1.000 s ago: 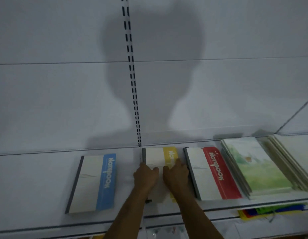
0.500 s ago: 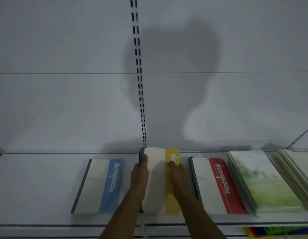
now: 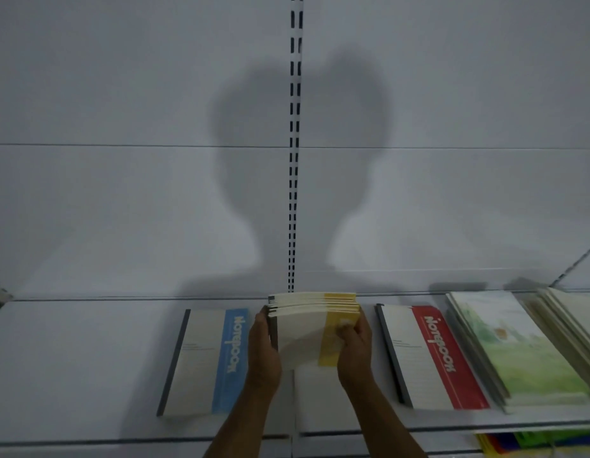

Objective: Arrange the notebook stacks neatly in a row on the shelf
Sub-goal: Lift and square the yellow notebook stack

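While I hold the yellow notebook stack (image 3: pixel 315 328) up off the shelf (image 3: pixel 72 358), my left hand (image 3: pixel 263 350) grips its dark spine side and my right hand (image 3: pixel 355 343) grips its yellow side. My fingers are curled tight round the stack's two edges, with my right thumb pressed on the yellow cover. The stack sits right between my two hands, and its far end is tipped up, so I can see the page edges fanned out. Its long way points away from me, toward the back wall, the same way the other books lie. The blue notebook (image 3: pixel 206 361) lies flat just past my left fingers. The red notebook (image 3: pixel 431 357) lies flat a little way past my right fingers. Beyond that one sits the green notebook stack (image 3: pixel 515 345). The bare spot under my hands is where I think this stack should go down. I would lower it straight, keeping its long sides even with the blue and red books. Both hands are equally near, so both should set it down.
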`<act>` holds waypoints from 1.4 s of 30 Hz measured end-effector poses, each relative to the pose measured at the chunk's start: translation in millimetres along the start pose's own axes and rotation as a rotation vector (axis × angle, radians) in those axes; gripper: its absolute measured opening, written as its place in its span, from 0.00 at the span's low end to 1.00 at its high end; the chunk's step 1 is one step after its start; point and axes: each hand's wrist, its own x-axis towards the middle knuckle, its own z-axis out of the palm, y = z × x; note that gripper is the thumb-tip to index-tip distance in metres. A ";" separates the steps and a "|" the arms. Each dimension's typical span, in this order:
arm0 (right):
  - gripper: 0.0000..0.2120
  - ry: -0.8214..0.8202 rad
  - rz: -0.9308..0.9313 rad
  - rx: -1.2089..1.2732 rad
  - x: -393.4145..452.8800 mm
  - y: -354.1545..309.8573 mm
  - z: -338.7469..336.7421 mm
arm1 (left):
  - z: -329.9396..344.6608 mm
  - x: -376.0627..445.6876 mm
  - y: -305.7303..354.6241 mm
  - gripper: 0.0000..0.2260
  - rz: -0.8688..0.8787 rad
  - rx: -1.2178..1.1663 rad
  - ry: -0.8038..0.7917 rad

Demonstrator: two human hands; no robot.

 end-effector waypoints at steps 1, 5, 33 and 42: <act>0.13 -0.016 -0.040 -0.001 0.8 -3.4 -0.3 | 0.6 1.6 6.9 0.19 0.059 0.001 0.002; 0.15 0.021 -0.102 0.004 3.3 -22.5 11.1 | 15.4 -0.7 31.1 0.17 0.182 0.127 -0.039; 0.16 0.299 -0.001 -0.235 17.3 -37.9 31.0 | 23.7 5.4 45.5 0.13 0.092 0.120 -0.034; 0.18 0.310 0.064 -0.245 20.7 -35.0 31.4 | 27.5 5.1 50.7 0.15 -0.037 0.074 -0.014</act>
